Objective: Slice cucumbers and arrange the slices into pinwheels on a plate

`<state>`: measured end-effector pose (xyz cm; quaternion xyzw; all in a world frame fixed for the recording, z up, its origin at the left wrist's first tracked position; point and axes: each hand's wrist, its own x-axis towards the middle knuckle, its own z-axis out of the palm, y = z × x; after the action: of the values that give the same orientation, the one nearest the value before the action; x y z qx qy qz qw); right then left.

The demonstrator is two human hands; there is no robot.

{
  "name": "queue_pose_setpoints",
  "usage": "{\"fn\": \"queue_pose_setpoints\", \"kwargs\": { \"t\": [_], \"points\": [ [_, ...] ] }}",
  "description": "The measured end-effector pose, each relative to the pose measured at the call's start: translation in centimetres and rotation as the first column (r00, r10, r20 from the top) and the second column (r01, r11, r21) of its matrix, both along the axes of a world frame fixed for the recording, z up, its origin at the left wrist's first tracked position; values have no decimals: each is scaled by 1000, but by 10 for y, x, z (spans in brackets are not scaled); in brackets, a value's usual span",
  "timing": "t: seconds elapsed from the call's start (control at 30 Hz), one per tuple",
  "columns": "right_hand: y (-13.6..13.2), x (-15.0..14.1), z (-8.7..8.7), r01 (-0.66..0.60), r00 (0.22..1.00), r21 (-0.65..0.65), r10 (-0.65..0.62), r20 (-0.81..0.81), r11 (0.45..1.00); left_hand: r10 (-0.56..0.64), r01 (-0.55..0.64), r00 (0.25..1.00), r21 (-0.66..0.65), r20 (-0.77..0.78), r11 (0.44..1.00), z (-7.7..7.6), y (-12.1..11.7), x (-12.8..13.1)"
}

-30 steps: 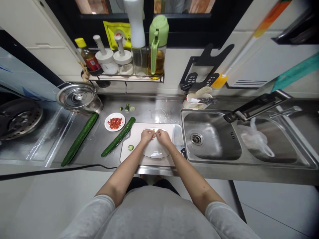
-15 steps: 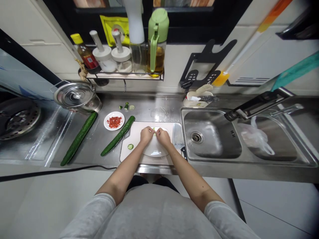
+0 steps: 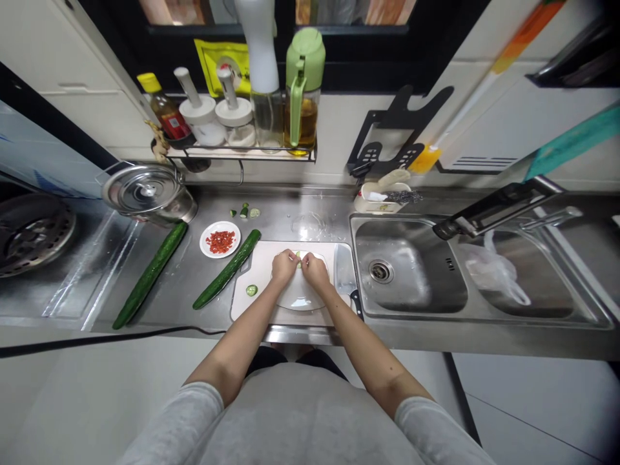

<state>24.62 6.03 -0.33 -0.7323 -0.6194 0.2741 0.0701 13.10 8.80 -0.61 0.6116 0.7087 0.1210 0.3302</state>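
Both my hands meet over a white plate (image 3: 298, 298) that lies on a white cutting board (image 3: 256, 274). My left hand (image 3: 285, 265) and my right hand (image 3: 314, 269) are closed, pinching small pale green cucumber slices (image 3: 299, 258) between their fingertips at the plate's far rim. A single cucumber slice (image 3: 251, 290) lies on the board left of my left hand. A whole cucumber (image 3: 227, 268) rests partly on the board's left corner. A knife (image 3: 345, 271) lies along the board's right edge.
A second cucumber (image 3: 149, 274) lies further left on the steel counter, beside a small dish of chopped red chili (image 3: 219, 239) and a lidded pot (image 3: 145, 190). Cucumber ends (image 3: 246, 210) sit behind. The sink (image 3: 409, 271) is right; a condiment rack (image 3: 242, 123) hangs above.
My hands stay together at the plate's far rim with only tiny finger shifts. The view itself has drifted slightly.
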Motion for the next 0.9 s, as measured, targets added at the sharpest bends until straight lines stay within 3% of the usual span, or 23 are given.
{"fn": "queue_pose_setpoints", "kwargs": {
  "t": [0.63, 0.9],
  "points": [
    [-2, -3, -1, 4, 1000, -1, -4, 22, 1000, -17, 17, 1000, 42, -15, 999, 2, -3, 2],
    [-5, 2, 4, 26, 999, 30, -27, 29, 999, 24, -24, 1000, 55, 17, 998, 6, -6, -9]
  ]
}}
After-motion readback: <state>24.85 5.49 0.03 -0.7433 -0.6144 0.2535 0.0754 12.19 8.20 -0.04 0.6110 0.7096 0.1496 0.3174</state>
